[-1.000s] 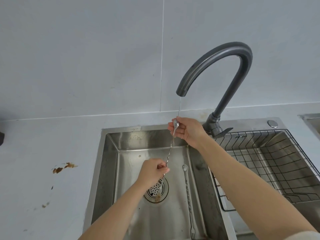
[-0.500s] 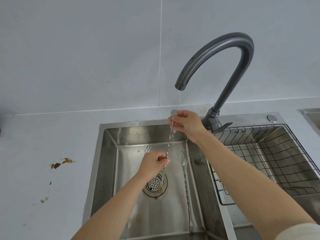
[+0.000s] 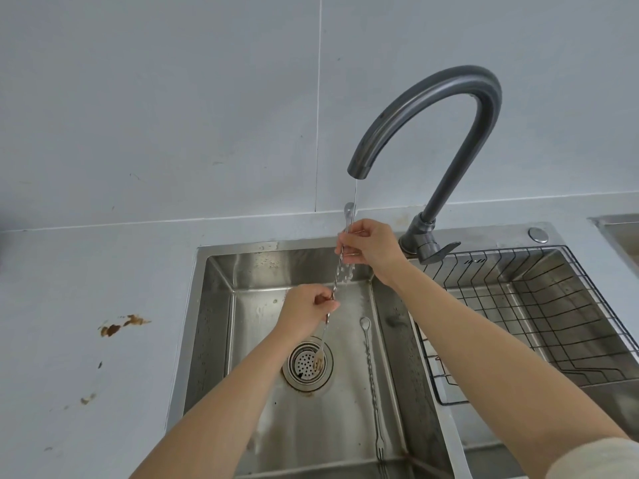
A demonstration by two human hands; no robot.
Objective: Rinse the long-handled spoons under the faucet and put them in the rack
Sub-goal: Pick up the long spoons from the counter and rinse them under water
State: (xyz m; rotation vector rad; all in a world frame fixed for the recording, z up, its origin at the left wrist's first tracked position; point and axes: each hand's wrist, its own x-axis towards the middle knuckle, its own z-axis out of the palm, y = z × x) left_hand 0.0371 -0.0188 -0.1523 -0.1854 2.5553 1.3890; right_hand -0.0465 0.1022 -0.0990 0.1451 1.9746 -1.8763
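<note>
Bench [image 3: 86, 271]: pale grey, running along the wall and round the sink.
Stains [image 3: 114, 328]: brown blotches on the bench, left of the sink, with smaller specks nearer the camera.
Sink [image 3: 214, 305]: steel basin set into the bench, wet inside.
Drain [image 3: 306, 366]: round perforated strainer in the basin floor, rust-brown around its rim.
Left hand [image 3: 304, 312]: fingers curled, pinching the lower part of the held spoon's twisted handle, above the drain.
Held spoon [image 3: 336, 278]: nearly upright over the basin, leaning slightly right at the top; small bowl up, forked end down over the drain.
Right hand [image 3: 371, 247]: fingers curled, pinching the handle just under the bowl.
Water [image 3: 354, 191]: thin stream from the spout, passing just beside the bowl and breaking into drops on the handle below the right hand.
Second spoon [image 3: 371, 375]: flat on the basin floor, right of the drain, bowl toward the wall, forked end toward the camera.
Faucet [image 3: 432, 98]: dark grey gooseneck, base behind the right hand.
Rack [image 3: 553, 305]: black wire basket in the right basin, beside the sink.
Button [image 3: 538, 235]: round metal, on the rim behind the rack.
</note>
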